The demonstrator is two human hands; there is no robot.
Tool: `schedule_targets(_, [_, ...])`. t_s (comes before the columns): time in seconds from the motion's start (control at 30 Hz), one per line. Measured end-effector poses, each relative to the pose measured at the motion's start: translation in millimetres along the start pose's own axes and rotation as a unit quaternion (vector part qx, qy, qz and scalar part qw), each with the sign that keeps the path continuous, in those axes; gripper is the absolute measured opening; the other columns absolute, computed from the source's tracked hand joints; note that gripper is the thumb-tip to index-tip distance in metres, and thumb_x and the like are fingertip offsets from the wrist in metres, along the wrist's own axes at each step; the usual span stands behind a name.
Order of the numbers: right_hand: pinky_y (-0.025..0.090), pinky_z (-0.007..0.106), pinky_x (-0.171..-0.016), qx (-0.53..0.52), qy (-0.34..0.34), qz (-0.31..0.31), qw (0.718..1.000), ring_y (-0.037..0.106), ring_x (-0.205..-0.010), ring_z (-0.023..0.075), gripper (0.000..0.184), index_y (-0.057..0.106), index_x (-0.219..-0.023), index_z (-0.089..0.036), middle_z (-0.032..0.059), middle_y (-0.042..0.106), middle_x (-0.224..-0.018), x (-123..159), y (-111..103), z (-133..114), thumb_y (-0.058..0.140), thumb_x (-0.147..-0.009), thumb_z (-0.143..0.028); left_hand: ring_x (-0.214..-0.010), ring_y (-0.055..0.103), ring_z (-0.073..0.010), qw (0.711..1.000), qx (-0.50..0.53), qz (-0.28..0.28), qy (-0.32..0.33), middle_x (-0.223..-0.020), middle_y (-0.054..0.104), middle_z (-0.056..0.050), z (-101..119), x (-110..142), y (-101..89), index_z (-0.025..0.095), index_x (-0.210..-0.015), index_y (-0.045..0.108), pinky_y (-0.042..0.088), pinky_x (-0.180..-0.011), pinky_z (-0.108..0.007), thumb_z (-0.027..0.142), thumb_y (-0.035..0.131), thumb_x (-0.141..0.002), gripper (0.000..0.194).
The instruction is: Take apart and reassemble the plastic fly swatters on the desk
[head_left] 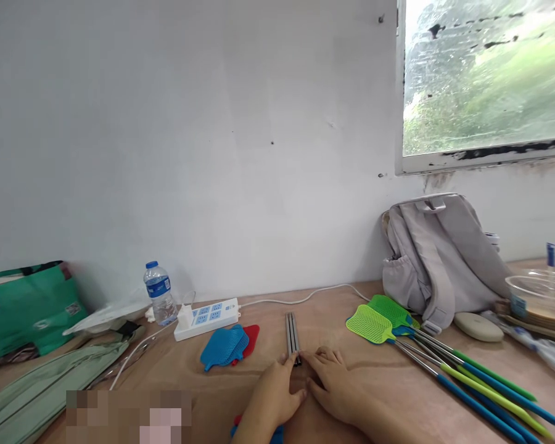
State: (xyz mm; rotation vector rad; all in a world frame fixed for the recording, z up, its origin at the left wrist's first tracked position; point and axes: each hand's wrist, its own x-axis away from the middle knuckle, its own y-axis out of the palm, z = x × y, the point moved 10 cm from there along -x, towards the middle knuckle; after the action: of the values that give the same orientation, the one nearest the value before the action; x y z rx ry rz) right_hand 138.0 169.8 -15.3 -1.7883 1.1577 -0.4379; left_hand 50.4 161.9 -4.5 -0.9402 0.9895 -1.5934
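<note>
Several thin metal rods (292, 333) lie side by side on the table, pointing away from me. My left hand (275, 394) touches their near end with its fingertips, its thumb stretched out to the right. Just right of that end, my right hand (333, 385) rests low on the table with its fingers apart. Neither hand is closed round anything. Blue fly swatter heads (222, 346) lie to the left, overlapping a red swatter head (251, 340). Under my left forearm, more blue and red pieces (276, 434) show only in part.
On the right lie several fly swatters (372, 324) with green heads and long coloured handles. Behind them are a grey backpack (425, 259) and a plastic cup (539, 299). A white power strip (208, 317), water bottle (160, 293) and green bag (32, 308) stand left.
</note>
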Motion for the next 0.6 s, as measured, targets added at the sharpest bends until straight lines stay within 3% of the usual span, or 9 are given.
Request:
schedule_targets(0.33, [0.017, 0.039, -0.095, 0.007, 0.003, -0.003, 1.0, 0.035, -0.113, 0.0257, 0.056, 0.039, -0.128, -0.022, 0.0056, 0.051, -0.123, -1.4, 3.1, 1.6, 0.04, -0.072, -0.021, -0.119, 0.04, -0.0231, 1.0, 0.004, 0.0, 0.005, -0.132, 0.042, -0.007, -1.9, -2.5, 0.0, 0.018, -0.131, 0.035, 0.031, -0.099, -0.029, 0.035, 0.055, -0.065, 0.071])
schedule_targets(0.6, [0.015, 0.041, -0.095, 0.041, 0.007, -0.009, 0.999, 0.034, -0.114, 0.0255, 0.057, 0.035, -0.13, -0.023, 0.0058, 0.051, -0.123, -2.5, 5.0, 1.5, 0.04, -0.073, -0.023, -0.113, 0.047, -0.023, 1.0, -0.002, 0.004, 0.016, -0.125, 0.05, -0.008, 9.6, 2.8, -11.3, 0.019, -0.129, 0.039, 0.035, -0.095, -0.029, 0.035, 0.054, -0.064, 0.069])
